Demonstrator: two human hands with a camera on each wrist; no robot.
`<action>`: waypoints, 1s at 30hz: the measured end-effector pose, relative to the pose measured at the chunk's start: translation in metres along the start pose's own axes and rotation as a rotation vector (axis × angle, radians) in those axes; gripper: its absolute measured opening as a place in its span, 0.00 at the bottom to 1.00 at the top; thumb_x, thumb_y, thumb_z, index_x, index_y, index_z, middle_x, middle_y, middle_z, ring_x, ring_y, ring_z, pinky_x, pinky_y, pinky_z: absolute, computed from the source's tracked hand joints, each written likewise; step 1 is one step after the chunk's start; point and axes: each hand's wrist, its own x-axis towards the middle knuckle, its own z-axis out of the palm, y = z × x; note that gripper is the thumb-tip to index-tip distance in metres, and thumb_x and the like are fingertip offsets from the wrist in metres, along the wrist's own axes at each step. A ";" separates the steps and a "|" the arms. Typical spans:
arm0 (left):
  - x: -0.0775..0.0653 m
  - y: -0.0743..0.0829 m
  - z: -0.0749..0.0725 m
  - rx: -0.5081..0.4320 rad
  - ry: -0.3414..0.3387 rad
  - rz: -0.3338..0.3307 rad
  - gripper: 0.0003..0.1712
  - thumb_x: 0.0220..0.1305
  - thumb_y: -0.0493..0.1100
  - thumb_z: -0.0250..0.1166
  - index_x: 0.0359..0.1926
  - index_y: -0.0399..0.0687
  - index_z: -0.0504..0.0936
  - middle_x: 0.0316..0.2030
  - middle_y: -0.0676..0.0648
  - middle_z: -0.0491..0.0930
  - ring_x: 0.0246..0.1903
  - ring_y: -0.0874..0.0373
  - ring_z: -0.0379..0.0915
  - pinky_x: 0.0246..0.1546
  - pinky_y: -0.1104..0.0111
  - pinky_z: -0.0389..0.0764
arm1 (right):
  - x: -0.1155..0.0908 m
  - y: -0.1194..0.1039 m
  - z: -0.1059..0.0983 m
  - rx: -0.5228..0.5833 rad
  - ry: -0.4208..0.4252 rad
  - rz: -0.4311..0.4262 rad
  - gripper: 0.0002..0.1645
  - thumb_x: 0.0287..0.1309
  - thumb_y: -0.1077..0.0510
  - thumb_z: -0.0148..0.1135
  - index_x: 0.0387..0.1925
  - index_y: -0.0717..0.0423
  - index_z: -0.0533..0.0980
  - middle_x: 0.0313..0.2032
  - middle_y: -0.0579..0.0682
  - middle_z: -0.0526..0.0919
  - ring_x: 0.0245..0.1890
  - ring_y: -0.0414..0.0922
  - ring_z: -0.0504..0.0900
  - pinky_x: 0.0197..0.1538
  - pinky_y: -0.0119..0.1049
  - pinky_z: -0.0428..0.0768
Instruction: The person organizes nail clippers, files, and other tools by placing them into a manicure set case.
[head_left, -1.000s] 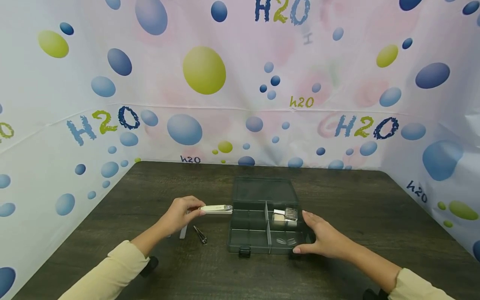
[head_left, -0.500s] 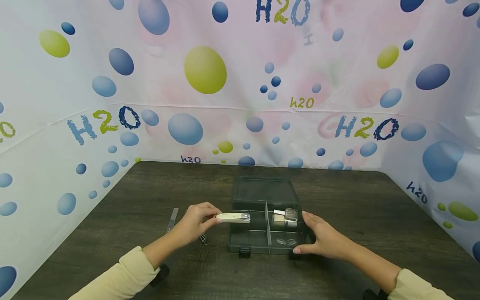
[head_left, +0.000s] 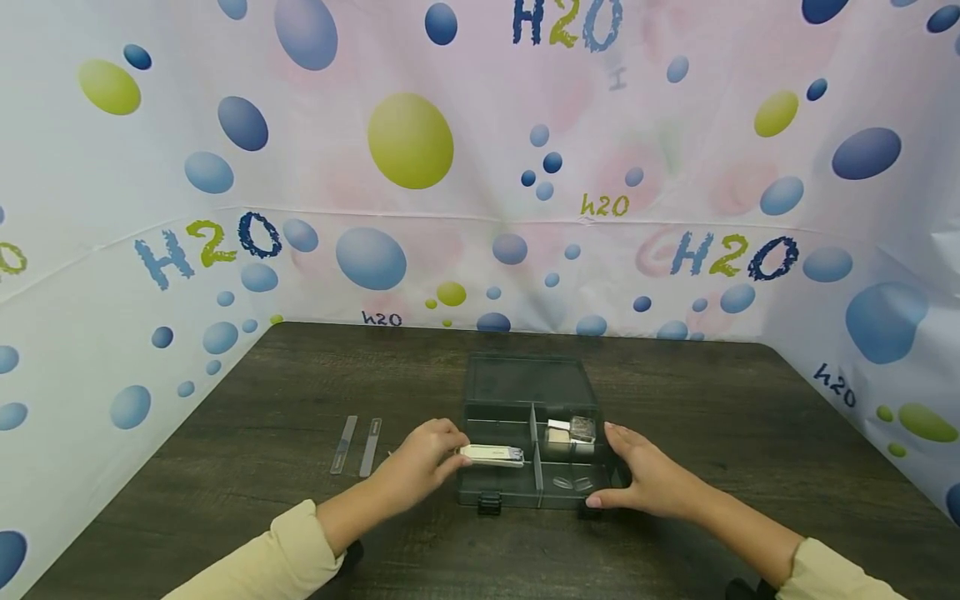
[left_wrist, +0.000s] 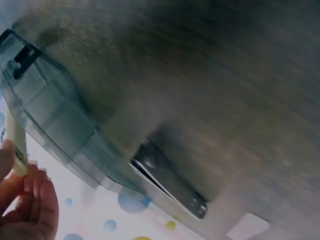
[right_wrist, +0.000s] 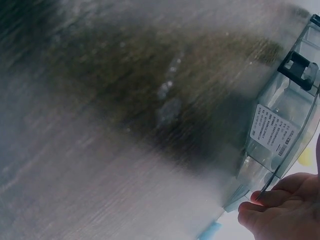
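Note:
My left hand pinches a cream nail clipper by one end. Its metal end points right, over the left compartments of a dark see-through divided box. The box lies with its lid laid back. At the box's right end, my right hand holds on, thumb at the front corner and fingers along the side. A smaller metal nail clipper lies on the table, mostly hidden by the left hand in the head view. Two grey nail files lie left of that hand.
In the box's back right compartment are small white and beige pieces and a grey square piece. Clear oval pieces lie in the front right one. Dark latches stick out in front. A patterned curtain surrounds the wooden table.
My left hand has carried the cream nail clipper rightward and toward me, from beside the box to over its left compartments. The right hand and the box have stayed put.

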 end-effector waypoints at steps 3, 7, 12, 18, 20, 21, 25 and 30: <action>0.003 0.004 0.003 0.065 -0.019 0.006 0.08 0.55 0.40 0.63 0.34 0.40 0.82 0.30 0.48 0.77 0.29 0.60 0.70 0.29 0.76 0.74 | 0.000 0.000 0.000 0.002 -0.002 0.000 0.66 0.38 0.30 0.63 0.63 0.76 0.52 0.63 0.72 0.56 0.62 0.68 0.56 0.58 0.63 0.61; 0.005 0.006 0.006 0.104 -0.038 0.014 0.07 0.55 0.41 0.63 0.32 0.42 0.82 0.27 0.50 0.75 0.27 0.62 0.67 0.27 0.77 0.71 | 0.000 0.001 0.000 0.003 -0.004 0.000 0.66 0.38 0.30 0.63 0.63 0.75 0.52 0.63 0.72 0.56 0.63 0.68 0.56 0.58 0.63 0.61; 0.009 0.004 0.011 0.157 -0.066 0.009 0.07 0.54 0.43 0.64 0.32 0.44 0.82 0.27 0.50 0.75 0.26 0.63 0.66 0.26 0.78 0.71 | 0.000 0.001 0.001 0.002 -0.002 -0.006 0.66 0.39 0.30 0.63 0.63 0.75 0.52 0.63 0.72 0.56 0.63 0.68 0.56 0.58 0.63 0.61; 0.012 0.001 0.014 0.252 -0.078 0.007 0.06 0.53 0.46 0.65 0.27 0.49 0.83 0.25 0.52 0.75 0.25 0.63 0.66 0.24 0.77 0.70 | 0.001 0.001 0.000 0.009 -0.009 -0.007 0.66 0.39 0.30 0.63 0.63 0.75 0.52 0.63 0.72 0.56 0.62 0.68 0.56 0.57 0.63 0.61; 0.014 0.001 0.014 0.266 -0.080 0.010 0.06 0.52 0.46 0.65 0.26 0.50 0.83 0.24 0.53 0.75 0.24 0.64 0.66 0.23 0.77 0.70 | 0.001 0.001 -0.001 0.008 -0.010 -0.005 0.66 0.39 0.30 0.63 0.63 0.75 0.52 0.63 0.72 0.56 0.62 0.68 0.56 0.57 0.63 0.61; 0.015 0.001 0.014 0.262 -0.082 0.009 0.05 0.52 0.46 0.66 0.24 0.50 0.83 0.23 0.53 0.74 0.23 0.64 0.66 0.22 0.77 0.70 | 0.001 0.001 -0.001 0.009 -0.010 -0.004 0.66 0.39 0.30 0.63 0.63 0.75 0.52 0.63 0.72 0.56 0.62 0.68 0.56 0.58 0.63 0.61; 0.019 0.001 0.015 0.220 -0.119 -0.014 0.09 0.51 0.44 0.66 0.18 0.50 0.81 0.19 0.54 0.72 0.19 0.67 0.62 0.19 0.78 0.66 | 0.001 0.002 -0.001 0.003 -0.007 -0.006 0.66 0.39 0.30 0.62 0.63 0.75 0.52 0.63 0.72 0.56 0.63 0.68 0.56 0.57 0.63 0.61; 0.023 0.004 0.016 0.207 -0.193 -0.057 0.16 0.53 0.43 0.66 0.11 0.49 0.76 0.14 0.55 0.69 0.15 0.68 0.56 0.16 0.78 0.61 | 0.001 0.002 0.000 0.008 -0.011 -0.002 0.66 0.39 0.29 0.62 0.64 0.75 0.51 0.63 0.72 0.55 0.63 0.68 0.55 0.58 0.63 0.61</action>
